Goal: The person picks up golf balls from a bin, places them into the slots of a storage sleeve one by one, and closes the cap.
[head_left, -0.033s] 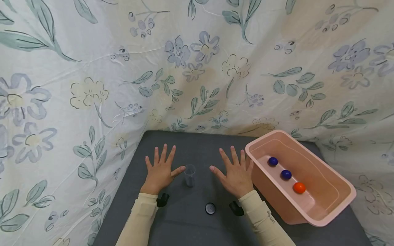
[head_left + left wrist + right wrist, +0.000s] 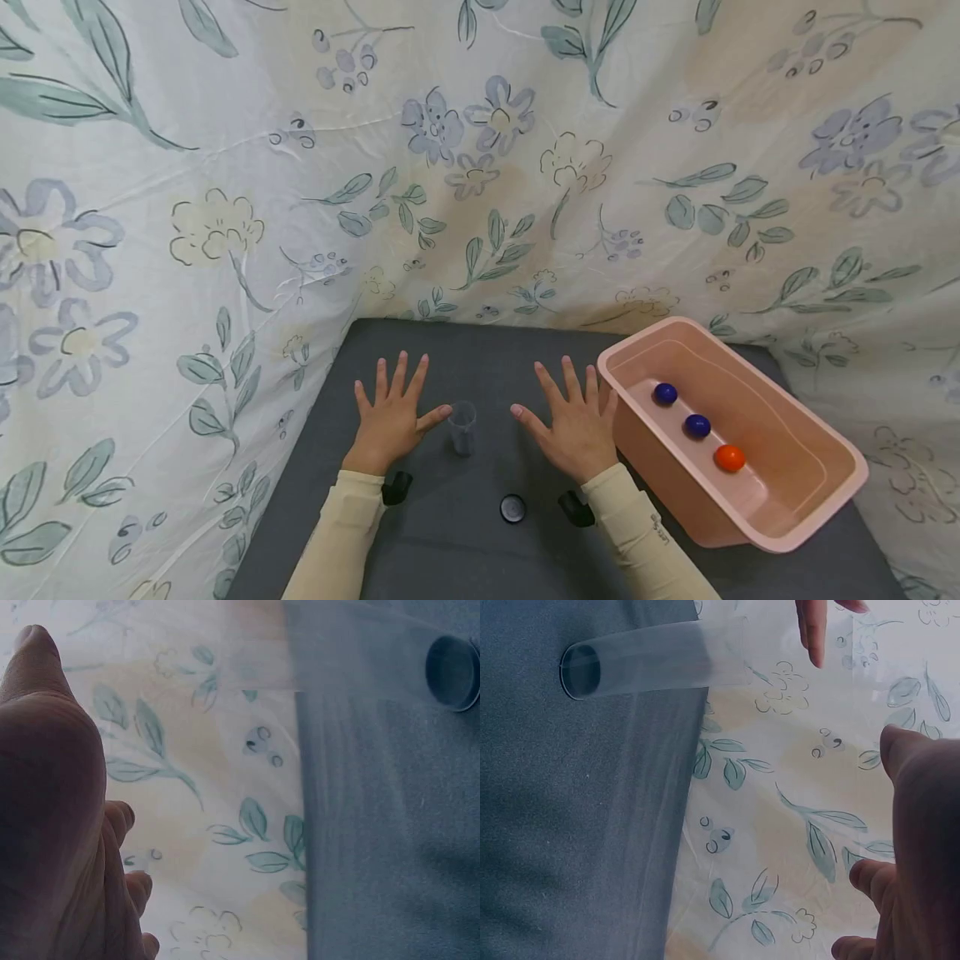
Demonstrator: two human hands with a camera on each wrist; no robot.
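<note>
While looking over the head view, saw left hand [image 2: 385,425] and right hand [image 2: 576,429] at lower centre, fingers straight, fanned wide, holding nothing. Found clear cup [image 2: 462,429] between, just beside left thumb but apart; dark disc [image 2: 513,508] nearer bottom edge; pink tub [image 2: 787,450] at right, containing two blue balls [image 2: 697,427] and orange ball [image 2: 730,457]. Judged best to hold fingers loose and give light cup room, lest tipped.

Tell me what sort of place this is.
Probably a staged tabletop workspace, though I can't be certain: a dark table, a floral cloth behind it, and a pink bin holding three small round things.
</note>
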